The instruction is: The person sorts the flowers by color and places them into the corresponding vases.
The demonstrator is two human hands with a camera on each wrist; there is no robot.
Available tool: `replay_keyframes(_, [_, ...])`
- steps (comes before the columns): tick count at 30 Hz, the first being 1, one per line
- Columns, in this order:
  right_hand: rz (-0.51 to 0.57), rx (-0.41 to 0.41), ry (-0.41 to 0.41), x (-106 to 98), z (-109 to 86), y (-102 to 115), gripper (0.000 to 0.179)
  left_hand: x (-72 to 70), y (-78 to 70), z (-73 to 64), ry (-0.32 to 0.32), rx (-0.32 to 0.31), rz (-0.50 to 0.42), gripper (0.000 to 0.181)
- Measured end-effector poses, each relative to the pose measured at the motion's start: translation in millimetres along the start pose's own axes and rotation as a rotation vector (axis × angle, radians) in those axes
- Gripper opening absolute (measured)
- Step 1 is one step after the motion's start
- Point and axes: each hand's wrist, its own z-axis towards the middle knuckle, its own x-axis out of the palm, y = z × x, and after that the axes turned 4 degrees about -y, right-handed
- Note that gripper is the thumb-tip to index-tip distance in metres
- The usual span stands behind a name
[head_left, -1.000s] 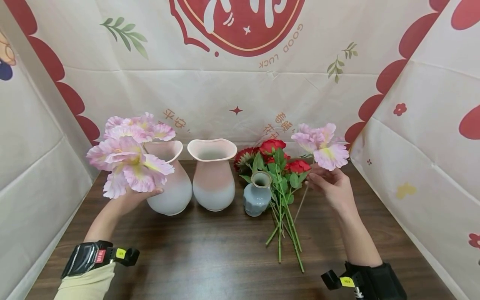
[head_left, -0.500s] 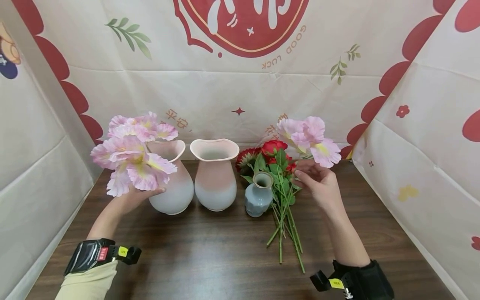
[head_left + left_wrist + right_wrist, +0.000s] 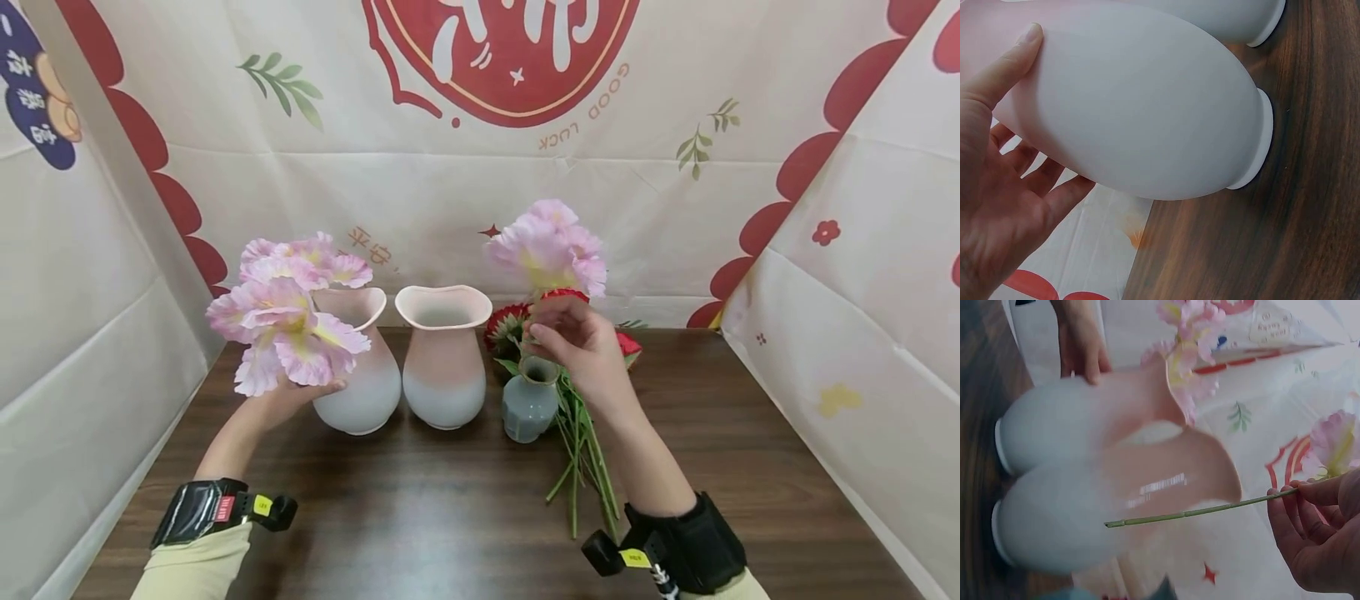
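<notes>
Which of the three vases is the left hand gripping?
The leftmost pink-and-white vase, with pink flowers at its mouth: the left hand grips its side. The matching middle vase shows no flowers, and the blue-gray vase is smaller.

The right hand [image 3: 581,354] has carried its pink iris [image 3: 553,250] leftward: the bloom now stands directly above the fingers [image 3: 566,310], the small blue-grey vase [image 3: 529,408] just below them, red roses [image 3: 628,344] behind more hidden.

Pale yellow sleeves [image 3: 193,567], black wristbands [image 3: 686,542], yellow labels [image 3: 634,557], red left-wrist tag [image 3: 225,509]
</notes>
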Motion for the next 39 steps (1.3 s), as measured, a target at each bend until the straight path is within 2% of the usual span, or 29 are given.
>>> replay_keyframes(6, [0.09,-0.048,0.059,35,11.4,12,0.017,1.4,1.7,-1.2,-0.005,-0.011,-0.024,0.088])
replay_keyframes(10, [0.108,-0.07,0.076,57,21.9,21,0.017,1.3,0.4,1.2,0.0,0.003,-0.047,0.084])
replay_keyframes(15, [0.14,-0.109,0.102,80,37.6,31,0.019,0.7,-1.8,3.4,0.018,-0.006,-0.035,0.08])
replay_keyframes(20, [0.183,-0.178,0.135,103,49.6,39,0.02,1.2,0.3,3.8,-0.009,0.023,-0.027,0.08])
replay_keyframes(28, [0.23,-0.204,0.134,132,61.1,46,0.02,2.0,1.3,2.8,0.02,0.024,0.017,0.078])
replay_keyframes(33, [0.212,-0.232,0.131,146,72.4,47,0.019,1.1,-3.2,0.3,0.007,0.012,-0.026,0.075])
replay_keyframes(39, [0.255,-0.231,0.152,159,82.2,54,0.018,0.9,-4.1,4.2,-0.015,0.045,-0.046,0.088])
